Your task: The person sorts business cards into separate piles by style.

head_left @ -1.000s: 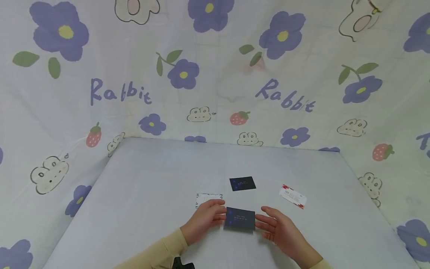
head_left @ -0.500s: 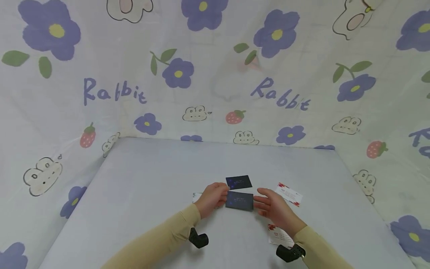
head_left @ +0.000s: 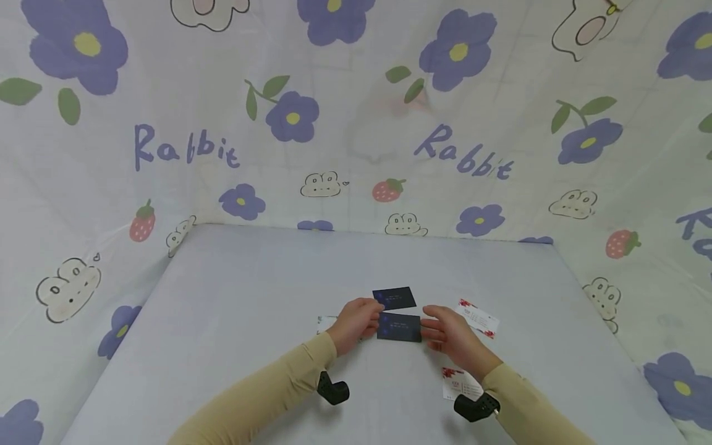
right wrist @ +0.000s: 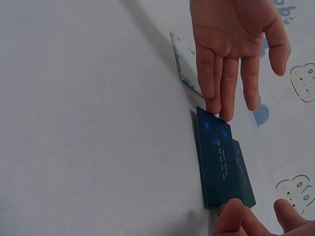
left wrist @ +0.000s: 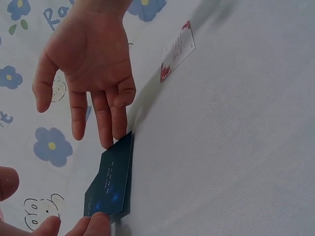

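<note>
A dark blue business card lies between the fingertips of my two hands, its shadow showing along one edge in the right wrist view. My left hand touches its left edge with straight fingers. At the opposite edge are the fingertips of my right hand, fingers extended and thumb apart. Just behind it, a matching dark business card lies on the table, partly overlapped by the front one in the right wrist view. My left hand partly covers a white card with a green leaf border.
To the right lies a white card with red corners, behind my right hand. Another red-and-white card sits under my right forearm, partly hidden. Patterned cloth walls the white table at the back and sides.
Both hands have carried the front dark card away from me, up close to the other dark card. The red-and-white card near my right forearm has come into view.
</note>
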`<state>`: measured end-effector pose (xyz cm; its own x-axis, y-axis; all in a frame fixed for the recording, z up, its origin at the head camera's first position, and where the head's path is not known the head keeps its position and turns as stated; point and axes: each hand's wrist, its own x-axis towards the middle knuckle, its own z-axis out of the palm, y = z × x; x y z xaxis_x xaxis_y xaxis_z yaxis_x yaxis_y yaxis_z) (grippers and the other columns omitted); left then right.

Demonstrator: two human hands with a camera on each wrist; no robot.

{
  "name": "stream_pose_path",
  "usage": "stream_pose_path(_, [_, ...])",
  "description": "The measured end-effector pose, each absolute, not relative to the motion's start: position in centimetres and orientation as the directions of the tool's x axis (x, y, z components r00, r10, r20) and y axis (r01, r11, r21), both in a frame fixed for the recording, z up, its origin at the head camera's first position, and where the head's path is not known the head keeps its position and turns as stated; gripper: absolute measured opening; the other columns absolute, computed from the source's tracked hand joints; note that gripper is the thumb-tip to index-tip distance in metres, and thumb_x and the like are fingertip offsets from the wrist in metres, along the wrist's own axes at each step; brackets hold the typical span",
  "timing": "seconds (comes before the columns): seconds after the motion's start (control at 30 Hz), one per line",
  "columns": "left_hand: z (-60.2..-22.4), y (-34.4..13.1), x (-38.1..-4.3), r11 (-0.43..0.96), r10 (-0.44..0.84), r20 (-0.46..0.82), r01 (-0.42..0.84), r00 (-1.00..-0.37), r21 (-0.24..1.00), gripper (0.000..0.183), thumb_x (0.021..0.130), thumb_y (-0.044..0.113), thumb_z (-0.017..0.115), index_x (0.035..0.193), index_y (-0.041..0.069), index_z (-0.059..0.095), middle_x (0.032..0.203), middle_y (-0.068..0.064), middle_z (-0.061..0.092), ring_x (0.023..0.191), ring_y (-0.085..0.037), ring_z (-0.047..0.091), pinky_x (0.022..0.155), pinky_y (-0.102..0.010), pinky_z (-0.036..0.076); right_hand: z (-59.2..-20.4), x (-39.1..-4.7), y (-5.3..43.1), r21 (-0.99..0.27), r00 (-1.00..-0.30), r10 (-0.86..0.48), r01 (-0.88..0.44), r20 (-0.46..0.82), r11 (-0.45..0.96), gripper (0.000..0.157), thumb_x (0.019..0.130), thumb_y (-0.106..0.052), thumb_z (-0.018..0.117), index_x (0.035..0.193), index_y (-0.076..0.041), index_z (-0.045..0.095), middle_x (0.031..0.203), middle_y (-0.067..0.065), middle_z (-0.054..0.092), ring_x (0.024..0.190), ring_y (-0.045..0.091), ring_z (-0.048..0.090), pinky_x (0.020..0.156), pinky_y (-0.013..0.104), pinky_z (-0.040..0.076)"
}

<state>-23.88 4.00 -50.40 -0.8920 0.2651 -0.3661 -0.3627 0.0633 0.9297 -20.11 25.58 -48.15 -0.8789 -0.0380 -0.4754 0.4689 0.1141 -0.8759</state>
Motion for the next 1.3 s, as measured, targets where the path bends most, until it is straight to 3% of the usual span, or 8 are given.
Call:
stream_pose_path(0.77, [-51.17,4.2,-23.68,0.044,0.266,-0.383,-0.385,-0.885,0.922,0.045,0.1,0.023,0.056,0.135,-0.005,0.053,0.099,-0.005,0.055,0.086,-0.015,0.058,0.082,-0.029,0.055,-48.83,-20.19,25.72,-0.859,-0.868,0.006,0.493,-0.497,0.136,0.068,0.104,-0.043,0.049,0.155,-0.002,0.028,0.156,0.029,0.041,0.129,0.035,0.055,0.086,0.026,0.051])
stream_pose_path(1.3, [-51.32,3.95,-23.8,0.052,0.283,-0.392,-0.394,-0.875,0.917,0.048,0.101,0.025,0.055,0.138,-0.005,0.051,0.109,-0.011,0.059,0.088,-0.016,0.059,0.086,-0.031,0.056,-48.64,-19.91,25.74,-0.866,-0.875,0.002,0.479,-0.484,0.142,0.069,0.105,-0.041,0.049,0.156,0.0,0.026,0.156,0.03,0.04,0.134,0.04,0.051,0.089,0.028,0.05])
